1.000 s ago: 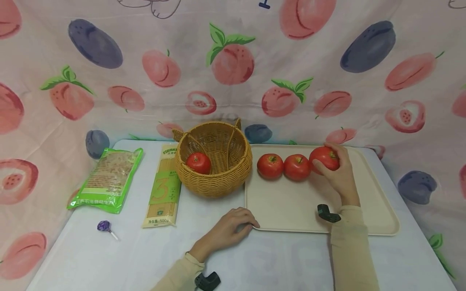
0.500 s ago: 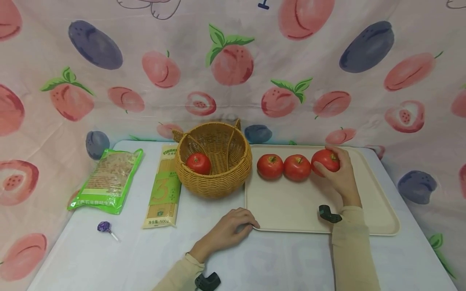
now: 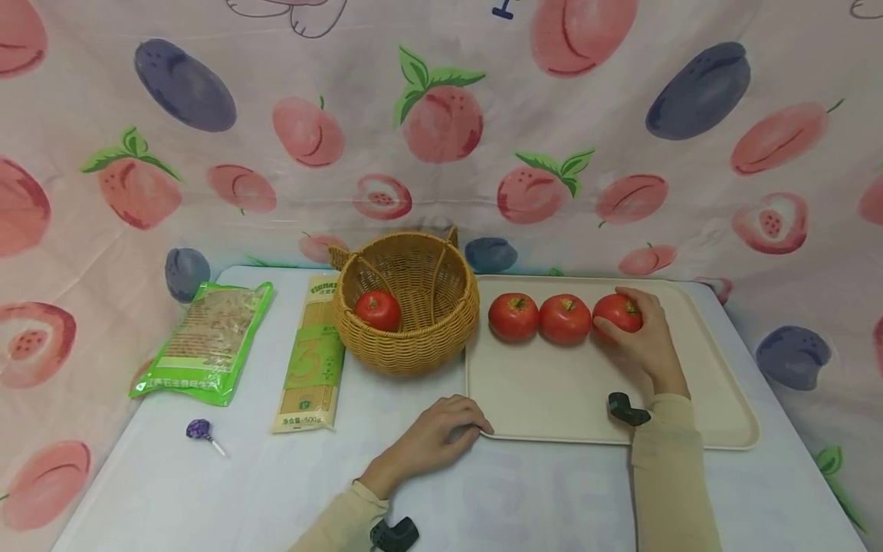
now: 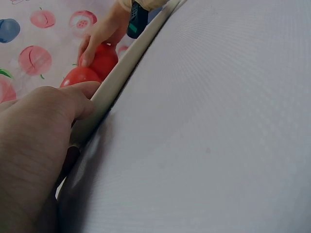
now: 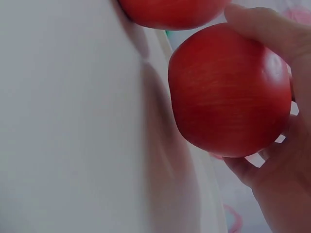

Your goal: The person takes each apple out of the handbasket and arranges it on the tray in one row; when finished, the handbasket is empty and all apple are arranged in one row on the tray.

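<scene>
A red apple (image 3: 613, 310) is gripped by my right hand (image 3: 648, 341), fingers behind it and thumb in front. In the right wrist view this apple (image 5: 228, 92) is close to the tray surface; whether it touches is unclear. Two more red apples stand to its left on the cream tray (image 3: 552, 399), a middle apple (image 3: 565, 319) and a left apple (image 3: 513, 317). My left hand (image 3: 431, 437) holds the tray's front left corner; in the left wrist view its fingertips (image 4: 85, 92) lie over the rim. Part of that hand is hidden there.
Left of the tray stands a wicker basket (image 3: 407, 353) with one red apple (image 3: 378, 310) inside. Further left lie a noodle pack (image 3: 308, 360), a green-edged food bag (image 3: 210, 337) and a purple lollipop (image 3: 198, 429). A fruit-print cloth (image 3: 441, 192) hangs behind.
My right hand has lowered its apple toward the tray and slightly right, in line with the other two. My left hand stays at the tray corner.
</scene>
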The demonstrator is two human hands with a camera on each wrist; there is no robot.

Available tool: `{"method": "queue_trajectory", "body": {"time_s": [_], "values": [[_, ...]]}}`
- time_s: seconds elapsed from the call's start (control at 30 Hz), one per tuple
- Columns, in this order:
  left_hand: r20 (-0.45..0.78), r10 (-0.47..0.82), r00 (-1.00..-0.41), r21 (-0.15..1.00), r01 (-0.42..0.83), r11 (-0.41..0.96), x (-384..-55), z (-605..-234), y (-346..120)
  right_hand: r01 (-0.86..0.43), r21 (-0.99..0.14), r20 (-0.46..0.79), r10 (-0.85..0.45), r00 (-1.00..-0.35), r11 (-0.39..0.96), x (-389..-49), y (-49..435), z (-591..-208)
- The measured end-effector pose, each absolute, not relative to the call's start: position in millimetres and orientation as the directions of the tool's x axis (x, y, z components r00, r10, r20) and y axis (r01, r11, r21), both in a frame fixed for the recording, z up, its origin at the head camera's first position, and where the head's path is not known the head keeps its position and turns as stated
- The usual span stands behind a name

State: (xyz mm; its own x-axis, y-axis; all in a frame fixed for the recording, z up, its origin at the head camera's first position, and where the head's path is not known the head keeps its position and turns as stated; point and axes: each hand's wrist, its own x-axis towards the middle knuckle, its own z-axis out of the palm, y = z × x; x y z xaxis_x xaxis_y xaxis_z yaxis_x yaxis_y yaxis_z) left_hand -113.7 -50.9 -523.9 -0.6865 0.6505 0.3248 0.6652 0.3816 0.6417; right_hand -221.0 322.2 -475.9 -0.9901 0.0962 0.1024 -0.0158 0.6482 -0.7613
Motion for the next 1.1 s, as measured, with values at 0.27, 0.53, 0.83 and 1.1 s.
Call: {"method": "queue_trajectory", "body": {"time_s": [0.27, 0.53, 0.83, 1.1], "values": [[0.327, 0.655, -0.681, 0.633, 0.672, 0.383, -113.3, -522.1, -51.9, -0.047, -0.768, 0.117, 0.069, -0.991, 0.639, -222.5, 322.0, -483.5], [0.318, 0.655, -0.685, 0.639, 0.665, 0.386, -113.3, -522.0, -51.1, -0.071, -0.797, 0.118, 0.039, -0.992, 0.600, -223.0, 320.3, -482.2], [0.333, 0.659, -0.674, 0.629, 0.680, 0.377, -113.7, -522.9, -50.9, -0.111, -0.842, 0.140, 0.015, -0.990, 0.527, -221.7, 319.4, -480.1], [0.329, 0.664, -0.672, 0.625, 0.682, 0.380, -114.2, -523.5, -51.1, -0.079, -0.857, 0.104, 0.022, -0.994, 0.510, -221.0, 320.5, -480.1]]}}
